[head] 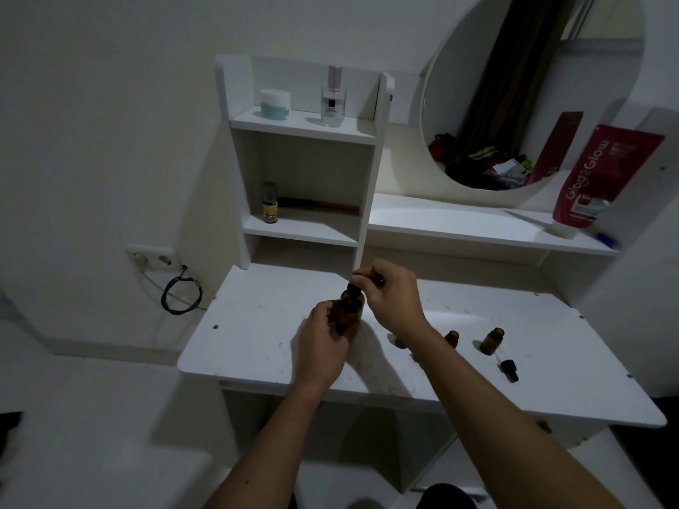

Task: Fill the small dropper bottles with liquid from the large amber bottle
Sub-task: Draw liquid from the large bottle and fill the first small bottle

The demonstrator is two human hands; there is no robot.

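Gripping the amber bottle [351, 306] around its body, our left hand [323, 343] is clamped on it and holding it just above the table [477, 391], near the middle of the front edge. Our right hand [393, 292] is pinching its fingertips together on something small and dark at the bottle's top, likely the cap [353, 288]; whether the cap is on or already lifting free we cannot tell.

We are judging this to be the uncapping step. To do it well, we are keeping the left hand firm and the bottle upright while the right hand is turning only at the neck, so nothing is spilling.

Two small dropper bottles [491, 339] are standing open to the right, one partly hidden behind our right wrist, with a loose black dropper [509, 369] lying just near of them.

Dark brown and glassy, the big bottle is looking rounded at the shoulder; its fill level is not showing in this dim light.
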